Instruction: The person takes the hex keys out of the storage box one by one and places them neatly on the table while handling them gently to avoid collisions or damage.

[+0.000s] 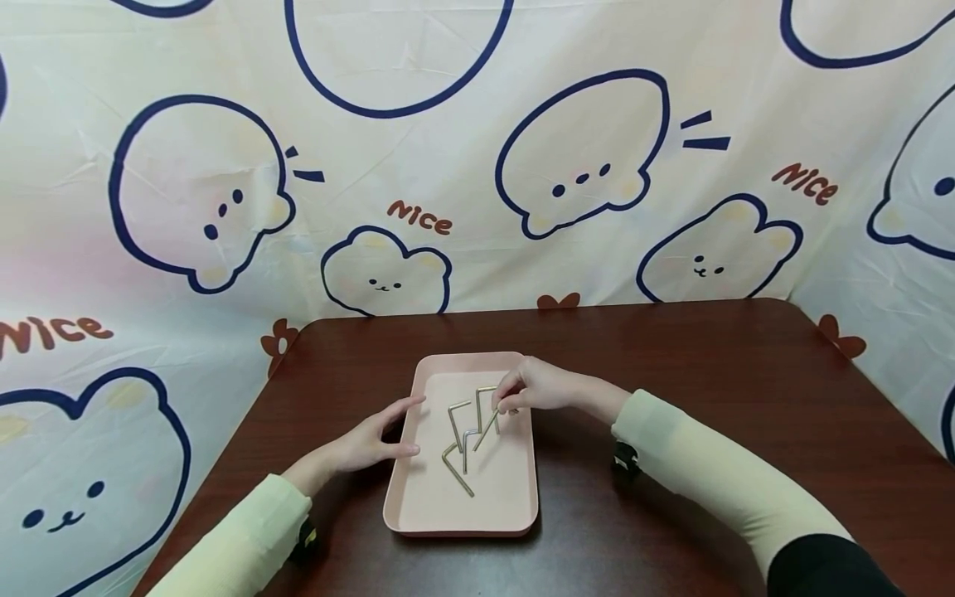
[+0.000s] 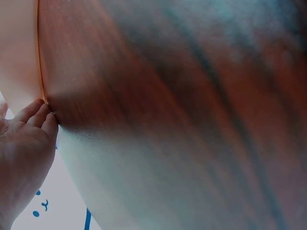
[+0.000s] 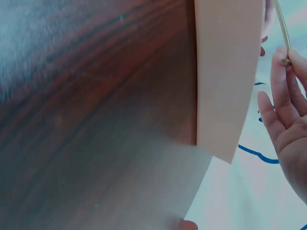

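Observation:
A shallow pink tray [image 1: 500, 506] lies on the table with several L-shaped hex keys in it. Most look brass-coloured, like the front one [image 1: 458, 477]; a silver hex key [image 1: 466, 456] lies among them. Over the tray's right side, my right hand [image 1: 539, 384] pinches a brass-coloured hex key [image 1: 487, 431] between thumb and fingers, its long arm slanting down left. The right wrist view shows the held key's end [image 3: 286, 62] at the fingertips. My left hand [image 1: 373, 435] rests at the tray's left rim, fingers fairly straight, touching its edge [image 2: 42, 72] in the left wrist view.
The dark brown wooden table [image 1: 671, 356] extends around the tray. Behind and at both sides hangs a pale cloth [image 1: 462, 166] printed with bear faces, brown flowers and the word "Nice".

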`<state>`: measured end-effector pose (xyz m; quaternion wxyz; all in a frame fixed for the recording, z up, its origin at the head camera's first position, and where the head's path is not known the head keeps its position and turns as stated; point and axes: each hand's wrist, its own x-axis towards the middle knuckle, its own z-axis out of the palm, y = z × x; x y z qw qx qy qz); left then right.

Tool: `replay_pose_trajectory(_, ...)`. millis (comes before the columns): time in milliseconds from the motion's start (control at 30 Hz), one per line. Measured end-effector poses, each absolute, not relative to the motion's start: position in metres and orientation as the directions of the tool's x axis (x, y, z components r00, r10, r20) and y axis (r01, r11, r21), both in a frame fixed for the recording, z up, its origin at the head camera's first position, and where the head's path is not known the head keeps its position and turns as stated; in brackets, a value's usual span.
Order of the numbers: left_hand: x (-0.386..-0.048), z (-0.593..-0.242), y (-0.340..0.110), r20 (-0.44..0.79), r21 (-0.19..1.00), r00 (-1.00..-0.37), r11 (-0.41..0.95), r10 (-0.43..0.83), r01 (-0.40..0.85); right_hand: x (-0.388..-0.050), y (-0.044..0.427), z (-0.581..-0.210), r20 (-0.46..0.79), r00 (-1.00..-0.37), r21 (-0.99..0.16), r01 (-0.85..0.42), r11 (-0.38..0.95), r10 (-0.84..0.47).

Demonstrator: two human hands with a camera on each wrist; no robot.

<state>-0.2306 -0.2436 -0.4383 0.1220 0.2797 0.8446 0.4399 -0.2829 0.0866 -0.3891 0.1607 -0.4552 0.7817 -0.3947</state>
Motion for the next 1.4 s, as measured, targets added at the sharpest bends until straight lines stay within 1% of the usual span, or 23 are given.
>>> replay_pose_trajectory(200, -0.23, -0.437, -0.243, 0.027, 0.802, -0.818, 0.477, 0.574, 0.361, -0.289, 0.097, -0.381, 0.132, -0.54, -0.734, -0.617, 0.284, -0.831)
replay_pose_trajectory(500, -0.229, -0.434, -0.243, 0.015, 0.79, -0.824, 0.498, 0.566, 0.357, -0.296, 0.116, -0.368, 0.08, -0.635, -0.713, -0.575, 0.401, -0.768)
replay_pose_trajectory(667, -0.23, -0.434, -0.243, 0.015, 0.786, -0.824, 0.503, 0.566, 0.36, -0.301, 0.128, -0.363, 0.057, -0.665, -0.71, -0.551, 0.438, -0.744)
replay_pose_trajectory(867, -0.229, -0.435, -0.242, 0.021, 0.787, -0.823, 0.498, 0.568, 0.364, -0.306, 0.141, -0.358, 0.051, -0.686, -0.687, -0.552, 0.472, -0.726)
replay_pose_trajectory(1100, -0.229, -0.437, -0.243, 0.025, 0.791, -0.825, 0.493, 0.564, 0.361, -0.306, 0.151, -0.353, 0.023, -0.728, -0.66, -0.526, 0.536, -0.685)
replay_pose_trajectory(1400, -0.228, -0.436, -0.242, 0.02, 0.791, -0.826, 0.496, 0.563, 0.357, -0.31, 0.16, -0.358, 0.001, -0.739, -0.639, -0.519, 0.568, -0.673)
